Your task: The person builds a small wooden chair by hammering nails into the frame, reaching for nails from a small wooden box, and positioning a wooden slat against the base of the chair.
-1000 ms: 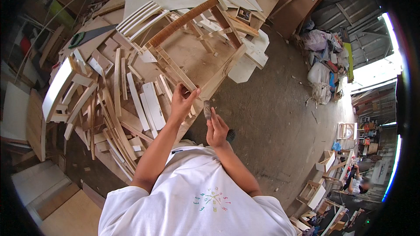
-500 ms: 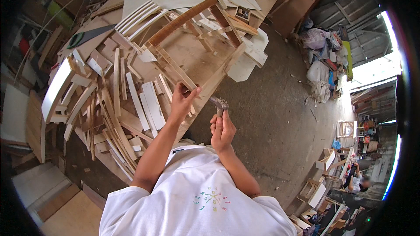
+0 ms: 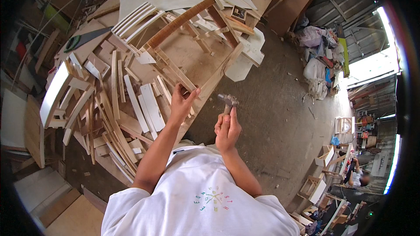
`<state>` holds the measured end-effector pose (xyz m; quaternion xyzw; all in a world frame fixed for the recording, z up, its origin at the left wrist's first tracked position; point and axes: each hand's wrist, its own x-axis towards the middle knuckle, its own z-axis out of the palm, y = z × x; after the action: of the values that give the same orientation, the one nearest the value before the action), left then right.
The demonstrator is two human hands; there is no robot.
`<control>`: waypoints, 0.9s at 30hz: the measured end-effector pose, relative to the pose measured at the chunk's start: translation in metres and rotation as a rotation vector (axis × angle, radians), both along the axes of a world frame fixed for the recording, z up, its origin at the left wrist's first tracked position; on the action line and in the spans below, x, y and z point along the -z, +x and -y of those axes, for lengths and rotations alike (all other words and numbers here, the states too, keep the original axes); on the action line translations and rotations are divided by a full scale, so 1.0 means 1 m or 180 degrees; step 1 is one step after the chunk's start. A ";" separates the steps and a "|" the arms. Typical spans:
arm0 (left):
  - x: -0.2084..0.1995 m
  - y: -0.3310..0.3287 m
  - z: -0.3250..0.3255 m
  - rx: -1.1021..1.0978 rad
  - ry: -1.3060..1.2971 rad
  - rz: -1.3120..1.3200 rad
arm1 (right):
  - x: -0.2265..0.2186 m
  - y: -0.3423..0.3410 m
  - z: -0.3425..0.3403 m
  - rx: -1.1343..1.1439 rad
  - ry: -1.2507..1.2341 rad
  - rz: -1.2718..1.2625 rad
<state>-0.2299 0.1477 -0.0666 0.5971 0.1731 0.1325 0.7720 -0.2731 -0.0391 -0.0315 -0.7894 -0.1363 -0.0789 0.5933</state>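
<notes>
My right hand point(image 3: 227, 132) is closed round the handle of a hammer point(image 3: 228, 100), its metal head up, a short way to the right of a wooden frame's near end. With thumb and fingers my left hand point(image 3: 182, 104) grips that near end of the wooden frame point(image 3: 178, 73). The frame stands on the work table point(image 3: 205, 72) and has a brown curved top rail and pale side pieces. Whether a nail sits between my left fingers is too small to tell.
Loose wood strips point(image 3: 116, 126) lie heaped on the table's left, beside a white curved frame piece point(image 3: 57, 91). A handsaw point(image 3: 87, 38) rests further back. Bags point(image 3: 315, 70) are piled on the concrete floor point(image 3: 271, 118) at right. Another person point(image 3: 356, 177) is far right.
The hammer in my right hand has swung a little to the right, away from the frame's end. My left hand keeps its grip. The whole view has shifted slightly.
</notes>
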 end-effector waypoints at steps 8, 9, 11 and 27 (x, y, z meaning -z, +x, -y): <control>-0.006 -0.002 -0.001 0.0037 0.0069 -0.0045 | -0.005 0.010 0.003 0.0039 -0.0134 0.0068; -0.007 -0.001 0.001 0.0033 0.0056 -0.0116 | -0.003 0.011 0.003 0.0097 -0.0023 0.0136; -0.006 0.000 0.001 0.0002 0.0024 -0.0122 | -0.007 0.016 0.002 -0.0218 -0.0440 -0.0142; -0.003 -0.001 0.000 0.0003 -0.0026 -0.0099 | -0.001 0.005 -0.004 -0.0014 -0.0308 -0.0017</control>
<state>-0.2305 0.1475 -0.0635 0.5960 0.1853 0.1221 0.7717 -0.2679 -0.0352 -0.0310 -0.8171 -0.1401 -0.0689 0.5549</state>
